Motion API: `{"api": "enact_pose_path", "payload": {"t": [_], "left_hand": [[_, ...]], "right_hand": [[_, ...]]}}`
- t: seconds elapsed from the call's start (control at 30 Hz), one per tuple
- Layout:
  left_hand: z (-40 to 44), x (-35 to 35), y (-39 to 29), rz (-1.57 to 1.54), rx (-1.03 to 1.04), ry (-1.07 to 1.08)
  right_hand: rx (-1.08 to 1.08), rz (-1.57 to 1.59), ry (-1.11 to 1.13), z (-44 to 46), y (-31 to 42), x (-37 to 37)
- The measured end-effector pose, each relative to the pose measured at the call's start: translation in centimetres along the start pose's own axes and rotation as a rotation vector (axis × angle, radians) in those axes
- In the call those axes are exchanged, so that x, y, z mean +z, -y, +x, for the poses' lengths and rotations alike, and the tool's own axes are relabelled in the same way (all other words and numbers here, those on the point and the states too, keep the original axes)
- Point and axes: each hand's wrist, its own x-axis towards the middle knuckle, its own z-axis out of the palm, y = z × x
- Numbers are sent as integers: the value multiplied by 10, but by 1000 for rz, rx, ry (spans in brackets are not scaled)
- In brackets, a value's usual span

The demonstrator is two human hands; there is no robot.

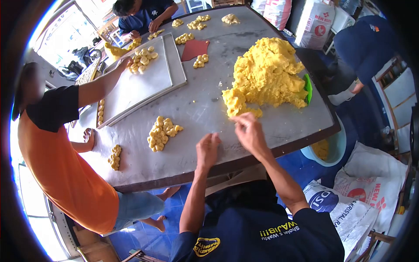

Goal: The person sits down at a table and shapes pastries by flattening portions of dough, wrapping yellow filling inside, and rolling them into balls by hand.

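Note:
A big crumbly mound of yellow filling (266, 72) sits on the metal-topped table (196, 105). At its near edge is my right hand (250, 133), with the fingers bent together by a loose lump; whether any filling is between them is hidden. My left hand (207, 150) hovers over the table's near edge, its fingers curled closed and their contents out of sight. To the left of it lies a pile of small pale-yellow dough pieces (162, 133). A green scraper (308, 89) leans against the right side of the mound.
A co-worker in an orange shirt (65, 161) reaches over a metal tray (144, 91) holding round balls (142, 60). Another person (150, 17) works at the far end; a third bends at right. A light-blue tub (336, 153) and sacks (345, 209) stand on the floor.

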Motion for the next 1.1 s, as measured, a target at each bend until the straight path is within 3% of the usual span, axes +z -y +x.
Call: {"api": "enact_pose_path", "payload": {"t": [0.03,0.1,0.13,0.2,0.3,0.57,0.6,0.7,0.73,0.83,0.9,0.97,1.07,1.1], "left_hand": [[4,-4,-7,-129,-75,-7],[0,-7,-12,-334,-140,-30],[1,-11,-3,-383,-154,-14],[6,-20,7,-522,-131,40],[1,-30,2,-767,-261,79],[-15,-40,-8,194,-39,172],[-13,-34,-12,235,208,118],[-9,-34,-17,657,377,41],[-9,-36,-19,508,277,35],[-9,-50,-22,474,58,10],[-17,-52,-16,636,201,-99],[-19,-52,-13,677,288,-126],[13,-67,-29,542,-73,72],[26,-65,-35,610,-87,67]], "right_hand": [[59,-71,-90,6,-11,-9],[-115,-476,-180,15,-47,-16],[-112,-492,-55,19,-58,-19],[-223,-387,-29,20,-69,-26],[-279,-340,17,20,-71,-40],[-171,-540,182,36,-81,-49],[-164,-547,194,35,-74,-50],[-204,-481,137,29,-63,-49],[-195,-435,111,28,-67,-48],[-134,-332,16,23,-77,-44],[-165,-328,-148,15,-79,-38],[-118,-325,-70,17,-79,-41],[-29,-343,61,30,-76,-48],[-2,-351,83,35,-72,-49]]}}
